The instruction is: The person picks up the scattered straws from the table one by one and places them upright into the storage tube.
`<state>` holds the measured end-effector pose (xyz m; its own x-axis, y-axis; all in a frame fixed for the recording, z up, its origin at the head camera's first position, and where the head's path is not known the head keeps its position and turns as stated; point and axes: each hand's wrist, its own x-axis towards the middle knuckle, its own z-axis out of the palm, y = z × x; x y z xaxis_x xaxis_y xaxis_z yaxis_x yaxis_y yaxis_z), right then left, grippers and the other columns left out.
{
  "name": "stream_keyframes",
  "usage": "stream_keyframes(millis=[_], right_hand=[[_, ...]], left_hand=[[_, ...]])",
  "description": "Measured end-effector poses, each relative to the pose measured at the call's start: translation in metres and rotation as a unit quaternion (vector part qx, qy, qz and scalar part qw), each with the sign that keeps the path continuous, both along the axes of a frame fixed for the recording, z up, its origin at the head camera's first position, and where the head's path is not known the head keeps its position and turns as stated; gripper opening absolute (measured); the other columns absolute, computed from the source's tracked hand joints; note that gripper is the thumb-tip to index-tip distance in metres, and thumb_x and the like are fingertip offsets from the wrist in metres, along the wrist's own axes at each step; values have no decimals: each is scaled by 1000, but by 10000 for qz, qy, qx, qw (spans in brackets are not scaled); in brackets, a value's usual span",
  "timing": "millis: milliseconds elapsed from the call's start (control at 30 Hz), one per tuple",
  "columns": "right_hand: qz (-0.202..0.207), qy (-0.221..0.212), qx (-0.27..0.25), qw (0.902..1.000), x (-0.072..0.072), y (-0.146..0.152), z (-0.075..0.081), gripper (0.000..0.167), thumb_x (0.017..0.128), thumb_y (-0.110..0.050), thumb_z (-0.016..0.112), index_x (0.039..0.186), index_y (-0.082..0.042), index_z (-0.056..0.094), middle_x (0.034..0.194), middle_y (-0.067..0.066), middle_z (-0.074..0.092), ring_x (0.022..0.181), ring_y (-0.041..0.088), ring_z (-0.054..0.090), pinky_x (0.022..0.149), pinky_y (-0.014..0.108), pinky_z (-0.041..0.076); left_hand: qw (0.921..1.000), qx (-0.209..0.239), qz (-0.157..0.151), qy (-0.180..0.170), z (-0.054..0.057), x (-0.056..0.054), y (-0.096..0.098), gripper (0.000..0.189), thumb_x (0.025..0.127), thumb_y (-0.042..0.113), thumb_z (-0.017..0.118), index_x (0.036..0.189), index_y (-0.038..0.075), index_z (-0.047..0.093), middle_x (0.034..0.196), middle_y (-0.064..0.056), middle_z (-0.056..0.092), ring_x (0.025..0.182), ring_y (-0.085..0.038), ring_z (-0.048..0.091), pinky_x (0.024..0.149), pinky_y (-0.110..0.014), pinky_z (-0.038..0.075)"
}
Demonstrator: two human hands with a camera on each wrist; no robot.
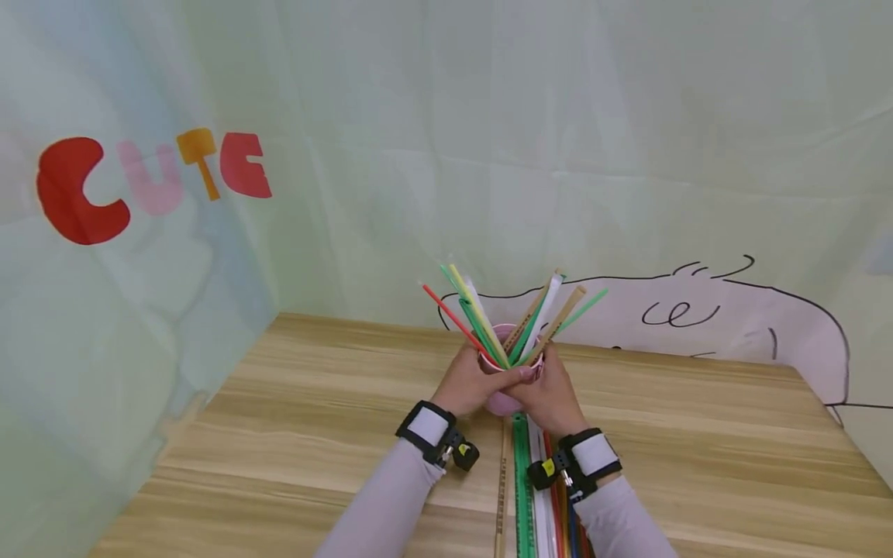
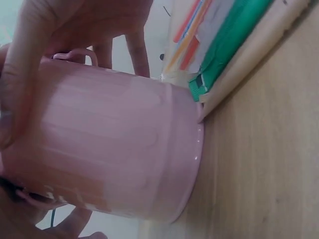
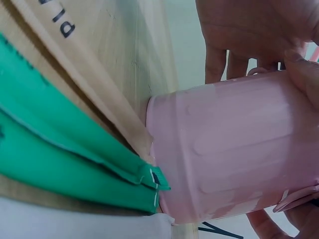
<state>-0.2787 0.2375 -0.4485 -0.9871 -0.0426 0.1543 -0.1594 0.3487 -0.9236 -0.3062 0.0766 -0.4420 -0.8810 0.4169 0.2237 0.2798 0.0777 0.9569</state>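
Note:
A pink bucket (image 1: 504,404) with small side handles stands between both hands, near the far part of the table. My left hand (image 1: 469,381) grips it from the left and my right hand (image 1: 556,395) from the right, thumbs meeting over the near side below the rim. Drinking straws fan out above the rim: a bare red straw (image 1: 453,311), a yellow straw, green ones, and several in brown, green or white paper wrappers. In the left wrist view, the bucket's base (image 2: 187,164) is right at the tabletop, beside the tip of a green-wrapped straw (image 2: 229,47).
On the near side of the bucket lies a row of straws: a brown-wrapped straw (image 1: 501,496), green-wrapped ones (image 1: 523,488), white ones, then red, orange and blue. The wooden table (image 1: 314,434) ends at a printed cloth backdrop (image 1: 558,155) behind and to the left.

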Motion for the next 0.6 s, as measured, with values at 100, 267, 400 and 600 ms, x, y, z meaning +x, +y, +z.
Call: stream_keyframes(millis=[100, 267, 400, 600], right_hand=[[-22, 19, 24, 10000, 0, 0, -1, 85, 82, -19, 88, 149, -13, 36, 145, 13, 55, 134, 29, 52, 114, 53, 42], [29, 170, -7, 9999, 1, 0, -2, 84, 83, -16, 87, 150, -13, 36, 145, 13, 56, 135, 30, 54, 112, 53, 45], [44, 260, -20, 9997, 2, -2, -2, 82, 83, -16, 87, 149, -14, 38, 144, 13, 56, 135, 29, 54, 111, 51, 46], [-40, 193, 429, 9989, 5, 2, 9, 81, 81, -25, 89, 146, -11, 43, 141, 13, 56, 130, 30, 54, 108, 53, 48]], left_hand=[[10000, -7, 42, 0, -1, 1, 0, 64, 90, 29, 83, 146, 30, 53, 141, 4, 62, 131, -16, 59, 113, -43, 47], [9999, 38, 94, 22, -4, 0, 2, 64, 90, 29, 83, 146, 27, 52, 140, 4, 62, 129, -14, 60, 113, -42, 46], [9999, 6, 127, 52, -5, 0, 1, 63, 90, 29, 82, 146, 26, 53, 140, 4, 63, 129, -14, 60, 114, -42, 45], [9997, -157, 178, 93, -3, 0, 1, 64, 90, 33, 82, 147, 27, 53, 141, 3, 63, 130, -15, 59, 115, -43, 45]])
